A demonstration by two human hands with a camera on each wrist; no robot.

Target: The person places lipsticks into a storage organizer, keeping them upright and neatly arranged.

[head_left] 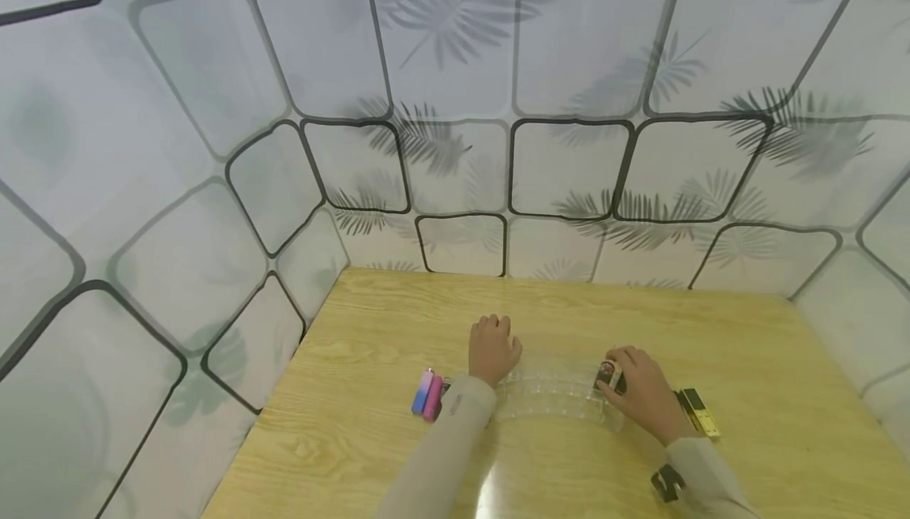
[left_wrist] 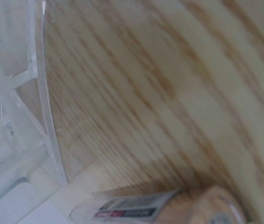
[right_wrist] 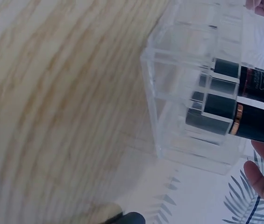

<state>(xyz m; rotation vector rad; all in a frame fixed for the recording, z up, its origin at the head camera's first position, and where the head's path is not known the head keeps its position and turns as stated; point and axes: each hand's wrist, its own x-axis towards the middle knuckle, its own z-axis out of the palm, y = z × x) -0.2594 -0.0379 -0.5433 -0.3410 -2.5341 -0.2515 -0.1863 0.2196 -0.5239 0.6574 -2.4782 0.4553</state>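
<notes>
fingers [right_wrist: 259, 177] of the right hand [head_left: 645, 391] were curled about the gold-banded black tube [right_wrist: 260, 123] and labelled black tube [right_wrist: 258, 86], both seated in neighbouring compartments of the clear holder [head_left: 547, 400]. whether the left hand [head_left: 490, 351], at the holder's other end, gripped anything could not be told. a clear-bodied tube [left_wrist: 132, 207] lay near the holder.

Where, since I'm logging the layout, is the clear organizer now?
In the head view, the clear organizer sits on the table, below and right of center, between the left hand and the right hand.
</notes>
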